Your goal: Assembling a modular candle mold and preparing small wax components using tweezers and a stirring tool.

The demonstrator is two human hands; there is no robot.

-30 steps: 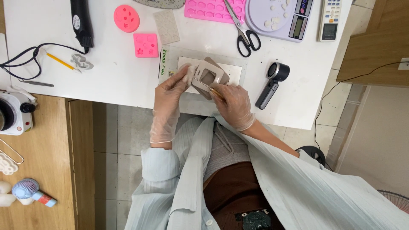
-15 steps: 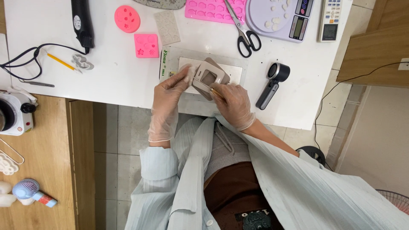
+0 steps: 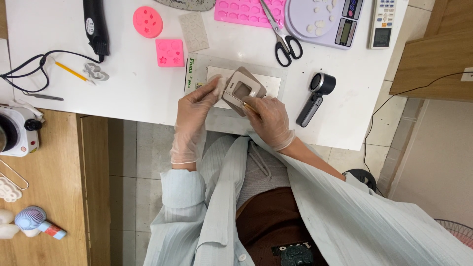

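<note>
Both hands wear thin clear gloves over the near edge of a white table (image 3: 138, 93). My left hand (image 3: 194, 106) holds the left side of a beige rectangular frame-shaped piece (image 3: 242, 88), tilted above a grey cutting mat (image 3: 268, 81). My right hand (image 3: 268, 120) grips a thin stick-like tool (image 3: 248, 105) whose tip touches the piece's lower edge.
Black-handled scissors (image 3: 283, 42), a pale purple kitchen scale (image 3: 327, 19), a white remote (image 3: 384, 22), a black handheld magnifier (image 3: 315, 96), pink silicone moulds (image 3: 170, 51), a black corded tool (image 3: 94, 24) and a yellow pencil (image 3: 71, 71) lie on the table. A wooden bench (image 3: 44, 187) stands at left.
The hands and the beige piece have barely shifted; the right hand's tool stays at the piece's lower edge.
</note>
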